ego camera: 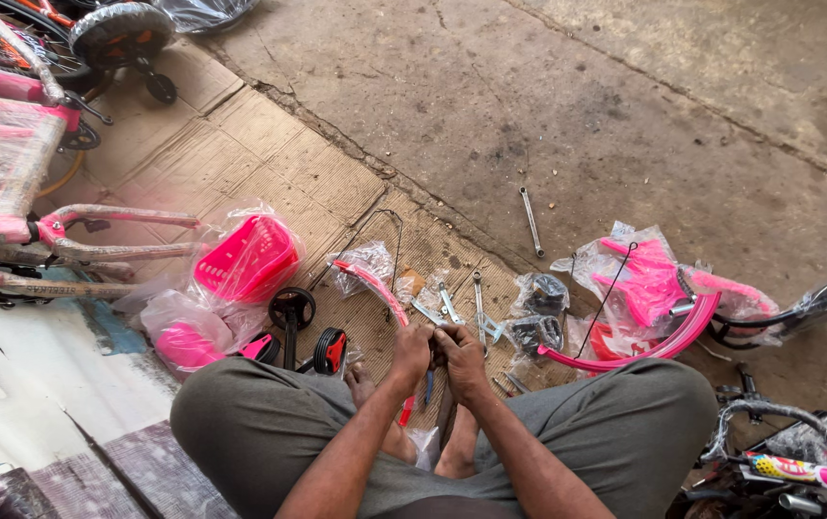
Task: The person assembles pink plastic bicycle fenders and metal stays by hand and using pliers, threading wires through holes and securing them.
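I sit cross-legged on cardboard sheets (240, 154). My left hand (410, 352) and my right hand (462, 358) meet in front of my knees, both closed around a small dark part that I cannot make out. A thin blue and red tool (410, 408) hangs below my hands. Just beyond my fingers lie several spanners (478, 298) and a wrapped pink mudguard (375, 284). Small black training wheels (292, 309) stand to the left of my hands.
A pink basket in plastic (245, 258) and a wrapped pink bicycle frame (19, 183) lie at left. Pink mudguards and bagged parts (644, 288) sit at right. A long spanner (530, 221) rests on the concrete floor. Handlebars (779, 442) lie at lower right.
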